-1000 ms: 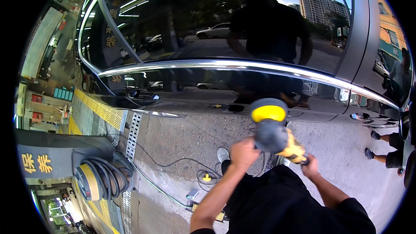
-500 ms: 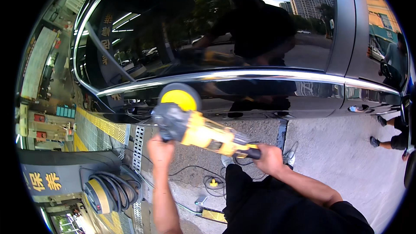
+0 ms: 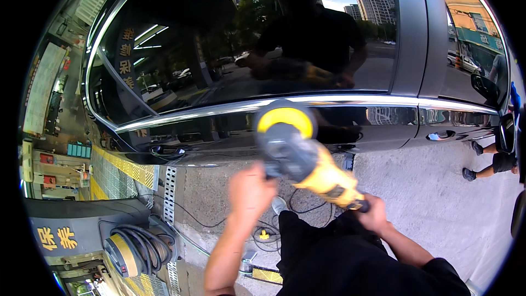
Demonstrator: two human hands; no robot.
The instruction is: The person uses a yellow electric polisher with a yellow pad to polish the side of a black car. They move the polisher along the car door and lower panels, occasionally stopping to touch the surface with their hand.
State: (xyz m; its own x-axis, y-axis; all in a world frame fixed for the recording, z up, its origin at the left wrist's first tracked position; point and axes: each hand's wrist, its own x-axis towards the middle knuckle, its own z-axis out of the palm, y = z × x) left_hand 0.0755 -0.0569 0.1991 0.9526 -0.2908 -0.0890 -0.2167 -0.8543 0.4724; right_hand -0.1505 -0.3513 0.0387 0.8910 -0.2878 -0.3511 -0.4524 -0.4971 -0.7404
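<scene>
A yellow and black car polisher (image 3: 323, 178) with a round yellow and dark pad (image 3: 286, 118) is held between both my hands. My right hand (image 3: 373, 214) is closed round the black rear end of its body. At the head end, my left hand (image 3: 252, 189) is closed on a part by the black gear housing, blurred by motion. The pad is at the door of a glossy black car (image 3: 219, 126), just under the chrome window trim; whether it touches the paint I cannot tell.
A vacuum-like machine with a coiled hose (image 3: 137, 249) stands at the lower left. A black cable (image 3: 208, 225) loops over the ground near my feet, by a yellow plug (image 3: 264, 234). At the far right another person's legs (image 3: 485, 167) show beside the car mirror (image 3: 507, 131).
The polisher has moved right along the door, and its body has swung to a steeper slant. Both my hands have gone right with it. The view has shifted slightly.
</scene>
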